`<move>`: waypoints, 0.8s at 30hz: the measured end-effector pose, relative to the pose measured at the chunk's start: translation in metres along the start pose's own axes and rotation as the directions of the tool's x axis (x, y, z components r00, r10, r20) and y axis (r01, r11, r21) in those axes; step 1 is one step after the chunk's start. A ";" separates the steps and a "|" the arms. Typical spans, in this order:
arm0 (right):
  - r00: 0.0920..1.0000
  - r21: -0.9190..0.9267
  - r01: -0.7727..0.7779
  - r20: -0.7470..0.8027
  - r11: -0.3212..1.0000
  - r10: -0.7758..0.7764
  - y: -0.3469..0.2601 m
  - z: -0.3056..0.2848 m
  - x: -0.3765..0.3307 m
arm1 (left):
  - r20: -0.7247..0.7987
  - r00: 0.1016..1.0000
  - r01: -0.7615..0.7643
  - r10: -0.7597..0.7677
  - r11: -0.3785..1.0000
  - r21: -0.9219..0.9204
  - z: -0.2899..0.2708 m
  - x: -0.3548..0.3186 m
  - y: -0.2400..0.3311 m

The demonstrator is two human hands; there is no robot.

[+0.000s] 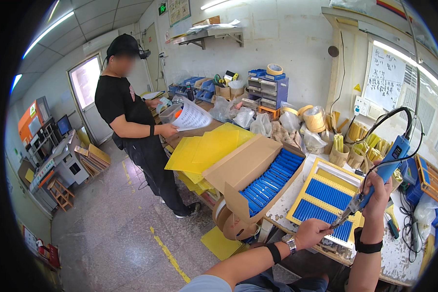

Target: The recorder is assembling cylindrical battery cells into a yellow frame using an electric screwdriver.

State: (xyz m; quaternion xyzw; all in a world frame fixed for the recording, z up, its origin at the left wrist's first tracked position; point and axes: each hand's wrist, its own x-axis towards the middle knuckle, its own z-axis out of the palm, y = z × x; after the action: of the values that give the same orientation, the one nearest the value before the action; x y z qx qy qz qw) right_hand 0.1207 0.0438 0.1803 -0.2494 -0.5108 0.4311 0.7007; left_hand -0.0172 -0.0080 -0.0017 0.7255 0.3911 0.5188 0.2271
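My right hand (379, 191) grips a blue corded soldering iron (387, 167), its metal tip (344, 216) angled down to the near edge of a yellow tray (326, 171) filled with rows of blue parts (326, 200). My left hand (311, 231), with a wristwatch and dark band on the wrist, is closed at that tray's near edge, right under the iron's tip; what it pinches is too small to tell.
An open cardboard box (243, 168) of blue parts lies left of the tray. Yellow sheets (207, 148) cover the bench beyond. A person in black (131, 117) stands at the left holding papers (192, 117). Small drawers, tape rolls and bags crowd the back wall.
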 end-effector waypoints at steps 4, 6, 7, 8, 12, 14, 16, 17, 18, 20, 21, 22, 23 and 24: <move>1.000 0.010 0.010 0.010 1.000 -0.010 0.001 0.000 -0.001 | 0.002 1.000 0.008 -0.008 1.000 0.016 0.000 0.000 0.000; 1.000 0.009 0.006 0.010 1.000 -0.006 0.000 0.001 -0.002 | 0.005 1.000 0.012 -0.012 1.000 0.008 -0.001 0.000 0.000; 1.000 0.009 0.003 0.011 1.000 -0.003 0.000 0.002 -0.002 | 0.009 1.000 0.013 -0.013 1.000 0.002 -0.001 0.000 0.001; 1.000 0.007 0.003 0.011 1.000 -0.003 0.000 0.002 -0.002 | 0.008 1.000 0.014 -0.014 1.000 0.000 -0.002 -0.001 0.000; 1.000 0.018 -0.008 0.018 1.000 0.007 -0.001 0.001 -0.003 | 0.022 1.000 -0.003 0.003 1.000 0.007 0.000 0.001 -0.003; 1.000 0.012 -0.007 0.016 1.000 0.007 -0.002 0.003 -0.004 | 0.034 0.999 0.012 -0.012 1.000 0.016 0.000 0.001 -0.002; 1.000 0.000 -0.004 0.004 1.000 0.004 -0.002 0.005 -0.005 | -0.001 0.999 0.045 -0.045 0.999 -0.013 0.000 0.000 -0.001; 1.000 0.002 -0.004 0.005 1.000 0.004 -0.002 0.006 -0.004 | -0.001 0.999 0.045 -0.045 0.999 -0.010 -0.001 0.000 -0.002; 1.000 0.000 -0.003 -0.001 1.000 0.003 -0.002 0.006 -0.005 | -0.002 0.999 0.047 -0.047 0.999 0.000 -0.001 0.000 0.000; 1.000 -0.002 -0.003 -0.007 1.000 0.003 -0.002 0.006 -0.005 | -0.003 0.999 0.049 -0.049 0.999 0.010 0.000 0.000 0.001; 1.000 0.005 -0.002 0.002 1.000 0.002 -0.002 0.005 -0.005 | -0.023 0.999 0.048 -0.048 0.999 -0.003 0.000 0.000 0.001; 1.000 0.011 0.000 0.010 1.000 0.000 -0.002 0.005 -0.005 | -0.044 0.998 0.047 -0.047 0.999 -0.017 0.001 0.000 0.001; 1.000 0.011 0.000 0.008 1.000 0.000 -0.003 0.005 -0.005 | -0.041 0.998 0.046 -0.047 0.999 -0.018 0.001 0.000 0.001; 1.000 0.009 -0.001 -0.001 1.000 0.001 -0.003 0.005 -0.006 | -0.026 0.997 0.068 -0.069 0.997 -0.024 0.000 0.000 0.001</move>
State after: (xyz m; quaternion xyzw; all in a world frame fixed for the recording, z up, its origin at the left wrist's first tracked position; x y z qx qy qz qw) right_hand 0.1165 0.0367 0.1816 -0.2467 -0.5082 0.4339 0.7019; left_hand -0.0164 -0.0085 -0.0007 0.7020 0.4127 0.5248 0.2480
